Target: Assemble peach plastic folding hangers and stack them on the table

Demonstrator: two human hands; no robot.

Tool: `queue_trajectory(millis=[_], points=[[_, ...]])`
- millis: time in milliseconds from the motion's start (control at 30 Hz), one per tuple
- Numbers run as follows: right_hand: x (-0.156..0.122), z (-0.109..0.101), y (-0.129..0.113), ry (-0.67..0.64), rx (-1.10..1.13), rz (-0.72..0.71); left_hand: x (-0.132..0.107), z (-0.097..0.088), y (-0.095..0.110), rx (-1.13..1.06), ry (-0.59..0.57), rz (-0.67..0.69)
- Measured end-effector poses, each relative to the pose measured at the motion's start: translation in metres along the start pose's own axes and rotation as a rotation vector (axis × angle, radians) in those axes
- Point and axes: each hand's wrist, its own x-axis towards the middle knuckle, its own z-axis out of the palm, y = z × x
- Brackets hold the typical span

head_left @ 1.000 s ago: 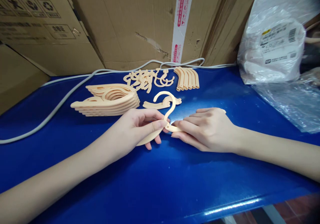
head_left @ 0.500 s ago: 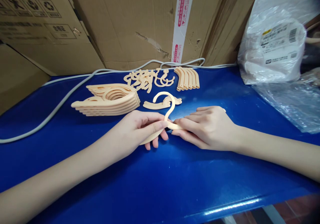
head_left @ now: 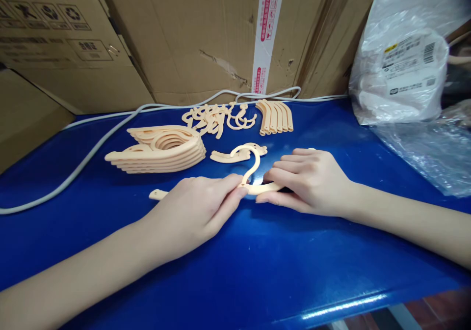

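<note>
Between both hands is a cream plastic clothes hanger (head_left: pixel 259 189), its hook standing up and curling to the left. My left hand (head_left: pixel 196 205) is closed, thumb and fingers pinching the joint at the hook's base. One end of the hanger's left arm pokes out beyond that hand; the rest is covered by it. On the right, my right hand (head_left: pixel 311 180) wraps round the other arm, whose tip is mostly hidden. Just behind the hook lie some curved cream hanger pieces (head_left: pixel 224 157) on the blue table (head_left: pixel 235 276).
To the left sits a stack of cream hangers (head_left: pixel 158 158). Farther back are a heap of loose hooks (head_left: pixel 211 119) and a row of curved arms (head_left: pixel 275 117). A grey cable (head_left: pixel 99 141) runs along cardboard boxes (head_left: pixel 206 30). Plastic bags (head_left: pixel 401 74) stand at the right.
My left hand has turned over, its back now upward, and grips the joint from above. The hanger's left arm has swung upward and outward. My right hand has shifted slightly along its arm.
</note>
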Motion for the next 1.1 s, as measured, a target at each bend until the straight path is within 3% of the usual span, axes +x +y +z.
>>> queue_trajectory(millis=[400,600,1100], points=[[0.0015,0.0061,0.0034,0.129,0.105,0.129,-0.0066,0.0083,-0.0066,0.203,0.126,0.217],[0.0020,0.0075,0.0040,0.106,0.123,0.105,-0.0052,0.0053,-0.0031,0.271,0.168,0.346],[0.0015,0.0090,0.0036,0.092,0.139,0.079,-0.0069,0.0078,-0.0037,0.239,0.176,0.399]])
